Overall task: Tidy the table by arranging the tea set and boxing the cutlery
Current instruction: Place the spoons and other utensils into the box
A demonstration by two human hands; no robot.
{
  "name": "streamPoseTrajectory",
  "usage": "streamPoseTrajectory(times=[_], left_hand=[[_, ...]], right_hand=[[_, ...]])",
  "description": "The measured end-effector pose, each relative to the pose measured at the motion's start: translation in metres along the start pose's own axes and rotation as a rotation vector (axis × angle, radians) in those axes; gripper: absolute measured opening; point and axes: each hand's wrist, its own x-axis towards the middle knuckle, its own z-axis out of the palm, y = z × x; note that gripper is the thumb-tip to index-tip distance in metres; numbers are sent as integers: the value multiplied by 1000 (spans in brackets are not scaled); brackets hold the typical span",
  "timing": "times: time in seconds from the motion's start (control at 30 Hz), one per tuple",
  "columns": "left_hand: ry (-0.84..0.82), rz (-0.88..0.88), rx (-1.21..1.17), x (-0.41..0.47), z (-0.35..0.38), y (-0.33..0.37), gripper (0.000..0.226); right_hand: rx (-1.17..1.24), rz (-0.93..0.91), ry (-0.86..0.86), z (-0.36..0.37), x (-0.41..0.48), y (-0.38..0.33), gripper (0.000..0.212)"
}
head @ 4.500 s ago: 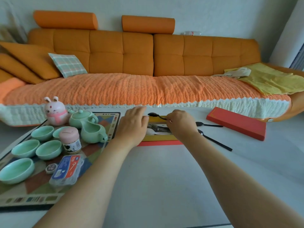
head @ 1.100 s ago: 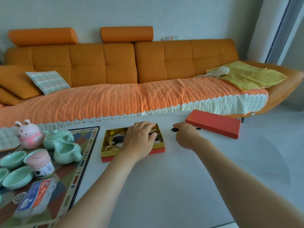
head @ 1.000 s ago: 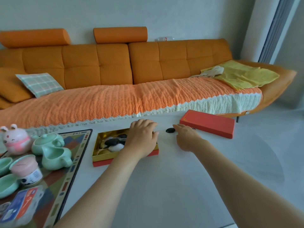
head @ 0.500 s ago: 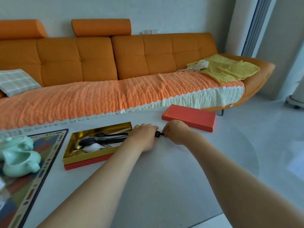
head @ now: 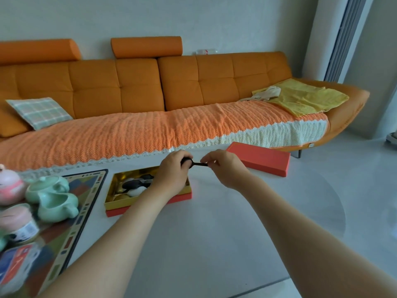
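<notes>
A black spoon is held level above the table, just past the far right end of the open box. My left hand grips its bowl end and my right hand pinches its handle. The open red box with gold lining lies under my left wrist and holds dark spoons and a white one. Its red lid lies flat to the right. A mint teapot and a mint pitcher stand on the patterned mat at the left.
A pink-lidded jar, a pink rabbit figure and a blue-and-red packet share the mat. An orange sofa runs along the table's far edge. The white table curves away on the right.
Both hands have lifted the black spoon off the table by its two ends. The view has swung back to the left, so more of the mat and tea set shows.
</notes>
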Motion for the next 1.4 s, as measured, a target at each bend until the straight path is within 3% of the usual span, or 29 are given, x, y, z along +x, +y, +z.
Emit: streamPoseTrajectory(times=[0.27,0.4,0.57,0.73,0.83,0.93,1.13,1.4], left_hand=[[121,-89,101,-43,-65,-64,26],[144,-78,246,-55,-86,-89,37],[-89,26,346,-57,-85,-93,48],[-205,-44,393,-56,-79,-101,53],[-227,-55,421,-54,-77,-101,55],[-262,-82,449,-53,-75,-100,57],[-193,-29,405,-52,-71,-82,54],[-91,81,349,-35,-34,-30,42]], right_hand=[[-16,-69,-51,55,16,-64,33],[-67,-7,-45,78,24,-75,36],[-242,0,-37,94,27,-79,44],[-255,-30,-47,96,27,-83,46],[-168,-60,-179,95,19,-81,40],[-240,-126,-301,96,12,-79,37],[-71,-120,-171,68,4,-76,40],[-165,-26,-50,18,0,-21,36]])
